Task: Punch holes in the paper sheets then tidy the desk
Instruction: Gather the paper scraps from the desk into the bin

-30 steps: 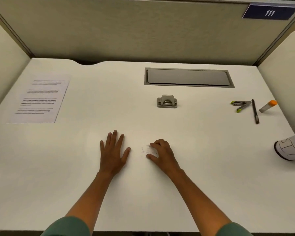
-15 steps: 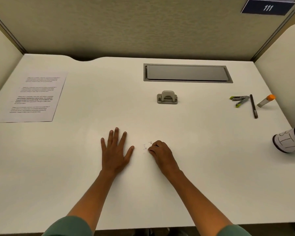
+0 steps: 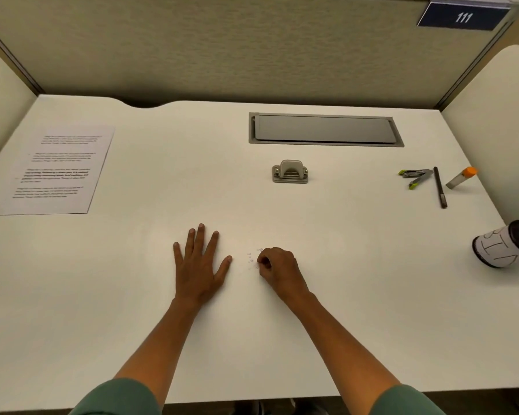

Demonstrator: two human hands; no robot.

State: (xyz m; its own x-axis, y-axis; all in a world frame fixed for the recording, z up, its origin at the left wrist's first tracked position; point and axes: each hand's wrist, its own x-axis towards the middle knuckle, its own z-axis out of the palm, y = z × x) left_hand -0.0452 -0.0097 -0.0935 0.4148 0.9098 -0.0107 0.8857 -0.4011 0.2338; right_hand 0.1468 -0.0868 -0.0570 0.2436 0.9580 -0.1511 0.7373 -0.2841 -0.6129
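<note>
Two hands work the desk: the left hand lies flat, fingers spread, while the right hand has curled tighter than a second ago over the paper dots — gathering has begun. Whether it actually pinches any I cannot tell; the punched paper sheets lie far left, the hole punch mid-desk — the cup is cut off.

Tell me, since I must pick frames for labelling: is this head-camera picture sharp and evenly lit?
Head view: soft, even light, faint shadows under the left hand and right hand; wide-angle bending curves the desk edges; text on the paper sheets is blurred, and the paper bits are barely resolved.
</note>
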